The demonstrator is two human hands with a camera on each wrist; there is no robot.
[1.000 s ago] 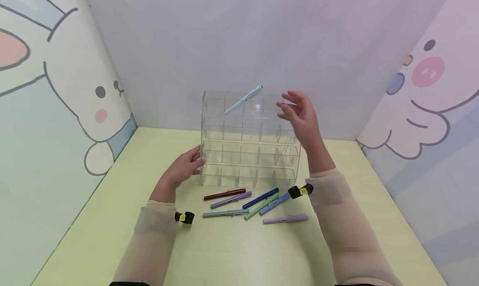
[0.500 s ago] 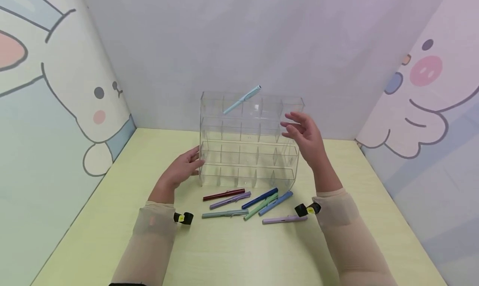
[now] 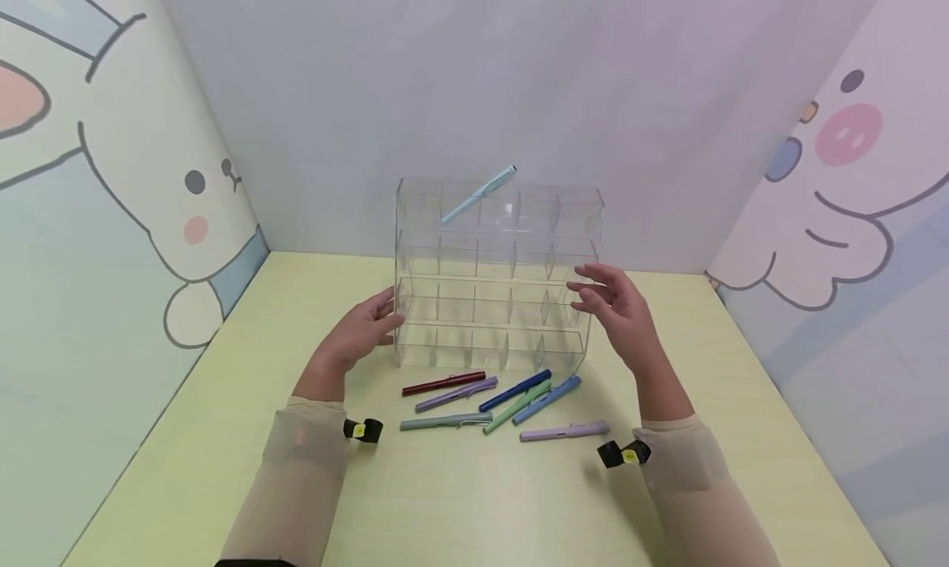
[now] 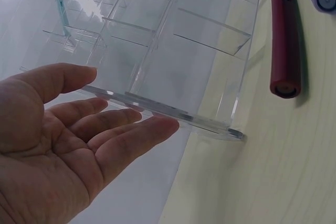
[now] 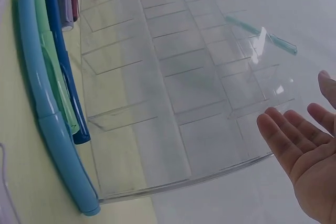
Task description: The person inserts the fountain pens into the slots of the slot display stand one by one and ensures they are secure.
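Observation:
A clear acrylic organizer (image 3: 493, 291) with rows of compartments stands upright on the table. My left hand (image 3: 356, 336) is at its left side, fingertips against the side panel and thumb near the front edge; the left wrist view shows these fingers loosely extended. My right hand (image 3: 621, 316), fingers relaxed and holding nothing, is beside the right side panel; whether it touches is unclear. Slanted across the top row lies a light blue pen (image 3: 479, 194). In front of the organizer lie a dark red pen (image 3: 443, 384), a dark blue pen (image 3: 515, 391), a green pen (image 3: 517, 407) and a blue pen (image 3: 547, 400).
Nearer the front edge are a grey-green pen (image 3: 445, 422) and a lilac pen (image 3: 565, 432); a purple pen (image 3: 455, 395) lies by the red one. A pale wall (image 3: 474, 81) rises behind the organizer, and cartoon-printed panels (image 3: 126, 221) flank the table (image 3: 445, 501).
My right hand has moved down along the organizer's right side, from the top row to about the middle rows. The left hand, the organizer and the pens have stayed in place.

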